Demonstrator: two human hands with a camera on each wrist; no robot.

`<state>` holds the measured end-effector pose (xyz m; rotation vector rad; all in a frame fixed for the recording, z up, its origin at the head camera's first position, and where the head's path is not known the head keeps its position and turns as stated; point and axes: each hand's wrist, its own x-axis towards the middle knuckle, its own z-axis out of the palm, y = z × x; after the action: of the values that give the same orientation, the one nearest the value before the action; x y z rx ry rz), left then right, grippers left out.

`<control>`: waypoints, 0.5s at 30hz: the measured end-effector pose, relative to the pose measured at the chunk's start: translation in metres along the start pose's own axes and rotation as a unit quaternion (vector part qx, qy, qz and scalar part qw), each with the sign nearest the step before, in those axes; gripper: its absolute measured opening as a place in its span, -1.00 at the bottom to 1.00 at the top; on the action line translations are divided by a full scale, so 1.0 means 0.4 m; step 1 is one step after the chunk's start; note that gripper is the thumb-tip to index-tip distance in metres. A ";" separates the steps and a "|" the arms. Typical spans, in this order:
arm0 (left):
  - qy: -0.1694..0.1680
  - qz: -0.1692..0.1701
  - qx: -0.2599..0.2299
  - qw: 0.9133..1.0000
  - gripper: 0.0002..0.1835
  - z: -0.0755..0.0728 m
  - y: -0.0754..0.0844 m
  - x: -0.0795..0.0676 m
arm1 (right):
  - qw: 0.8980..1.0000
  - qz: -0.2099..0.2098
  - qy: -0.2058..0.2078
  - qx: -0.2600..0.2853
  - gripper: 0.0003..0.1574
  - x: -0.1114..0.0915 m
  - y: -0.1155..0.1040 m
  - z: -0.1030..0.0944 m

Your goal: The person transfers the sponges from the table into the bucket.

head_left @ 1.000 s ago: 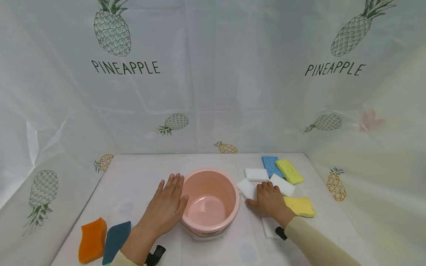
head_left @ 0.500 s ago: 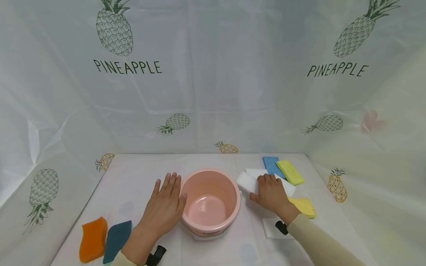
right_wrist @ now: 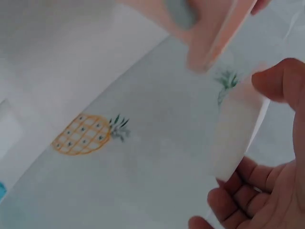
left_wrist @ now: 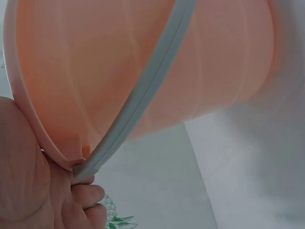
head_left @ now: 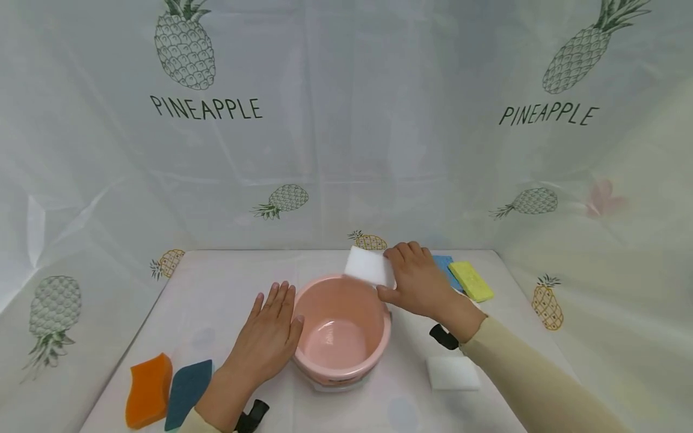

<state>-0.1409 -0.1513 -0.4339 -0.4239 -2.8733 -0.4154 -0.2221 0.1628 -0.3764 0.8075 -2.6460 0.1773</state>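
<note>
A pink bucket (head_left: 341,346) stands upright in the middle of the table. My left hand (head_left: 266,334) lies against its left rim with fingers straight and the thumb over the edge. Close up in the left wrist view, that hand (left_wrist: 43,186) touches the rim beside the end of the grey bucket handle (left_wrist: 138,95). Over the bucket's far right rim, my right hand (head_left: 417,279) pinches a white sponge (head_left: 369,264) between thumb and fingers. The right wrist view shows the same white sponge (right_wrist: 236,133) held by one end, somewhat blurred.
Behind the right hand lie a blue sponge (head_left: 444,264) and a yellow-green sponge (head_left: 472,281). Another white sponge (head_left: 453,373) lies near the right forearm. At the front left are an orange sponge (head_left: 148,391) and a dark teal sponge (head_left: 189,391). A pineapple-print sheet (head_left: 335,150) rises behind.
My right hand has lifted a white sponge from the group on the right and moved it left to the bucket's rim. The left hand stays against the bucket.
</note>
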 end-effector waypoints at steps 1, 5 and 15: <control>-0.001 0.000 0.000 1.000 -0.29 0.001 0.000 0.000 | 1.000 -0.016 -0.008 0.001 -0.20 0.004 -0.012 -0.002; -0.004 0.002 0.001 1.000 -0.29 0.002 0.000 -0.002 | 0.997 -0.075 -0.036 0.003 -0.19 0.012 -0.056 0.005; -0.011 0.002 0.004 1.000 -0.29 0.002 -0.002 -0.003 | 0.987 -0.115 -0.110 -0.004 -0.23 0.015 -0.124 0.055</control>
<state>-0.1402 -0.1521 -0.4353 -0.4361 -2.8944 -0.4000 -0.2059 0.1138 -0.3939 1.1819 -2.7224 0.0159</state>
